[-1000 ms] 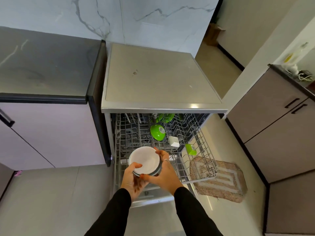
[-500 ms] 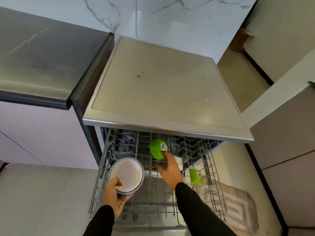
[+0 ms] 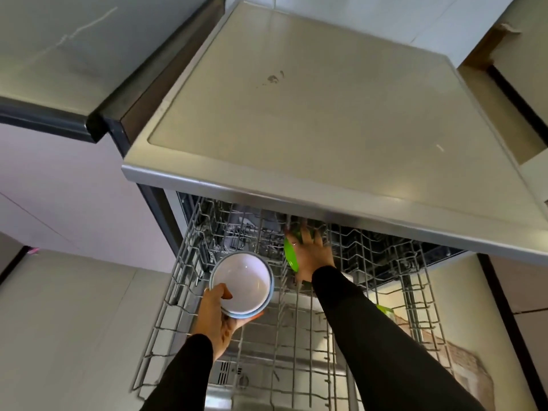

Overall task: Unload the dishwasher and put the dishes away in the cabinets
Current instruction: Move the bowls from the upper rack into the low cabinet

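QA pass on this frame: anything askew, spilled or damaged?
Nothing broken or spilled. Only oddity: a dark smudge on the dishwasher top. White bowls sit in the left hand; the right hand is on a green bowl.

My right hand (image 3: 312, 253) covers most of the green bowl (image 3: 290, 256), and its fingertips blur under the dishwasher top (image 3: 296, 114). That top hides the rack's (image 3: 184, 280) rear edge. My left hand's (image 3: 219, 312) fingers are hidden beneath the white bowls (image 3: 241, 281). Behind my right sleeve (image 3: 385, 345), a green item (image 3: 385, 310) barely shows.

both arms wear long, close-fitting black sleeves (image 3: 382, 348) reaching the wrists.
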Tool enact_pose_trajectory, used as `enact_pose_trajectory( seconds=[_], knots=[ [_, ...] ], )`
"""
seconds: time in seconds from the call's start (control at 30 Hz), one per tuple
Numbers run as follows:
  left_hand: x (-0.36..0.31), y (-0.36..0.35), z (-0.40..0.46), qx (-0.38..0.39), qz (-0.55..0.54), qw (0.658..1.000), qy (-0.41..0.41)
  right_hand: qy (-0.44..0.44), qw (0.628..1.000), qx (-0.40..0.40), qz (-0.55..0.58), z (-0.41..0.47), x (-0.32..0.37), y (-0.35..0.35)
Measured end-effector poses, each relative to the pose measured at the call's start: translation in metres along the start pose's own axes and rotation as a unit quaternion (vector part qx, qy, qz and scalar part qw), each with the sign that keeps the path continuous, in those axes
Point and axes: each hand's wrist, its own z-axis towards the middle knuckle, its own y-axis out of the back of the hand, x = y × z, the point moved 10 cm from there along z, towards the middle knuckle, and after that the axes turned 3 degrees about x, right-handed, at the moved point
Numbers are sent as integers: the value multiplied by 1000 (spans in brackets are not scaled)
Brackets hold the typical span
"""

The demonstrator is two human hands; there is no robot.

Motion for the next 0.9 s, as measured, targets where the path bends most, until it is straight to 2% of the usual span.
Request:
enact_pose_trajectory(
  seconds=[0.17,0.23,0.3,0.37,0.43,0.5,0.53,0.57,0.63,0.8,0.9],
  knots=[
    [5,0,-4,11,-4,1000,-5,25,999,-34,-5,-7,-2,11],
    [7,-1,-11,10,-7,1000,0,34,995,-69,64,-21,-7,22],
    [8,-2,-17,9,-7,1000,2,30,972,-110,207,-41,-18,34],
    [9,-6,-24,8,-9,1000,6,10,905,-163,392,-70,-32,45],
    [11,-10,-30,14,-9,1000,12,14,796,-213,566,-107,-38,51],
    [14,-13,-36,21,1,1000,12,45,694,-237,678,-145,-29,52],
    [15,-15,-39,26,9,1000,11,65,665,-239,704,-160,-21,51],
    [17,-16,-42,31,18,999,13,84,654,-232,715,-172,-9,49],
    [22,-21,-51,45,32,998,27,104,670,-203,707,-184,16,43],
    [27,-29,-69,106,48,993,36,96,772,-165,606,-186,54,31],
    [25,-25,-77,128,30,990,42,111,804,-146,565,-186,65,26]
  ],
)
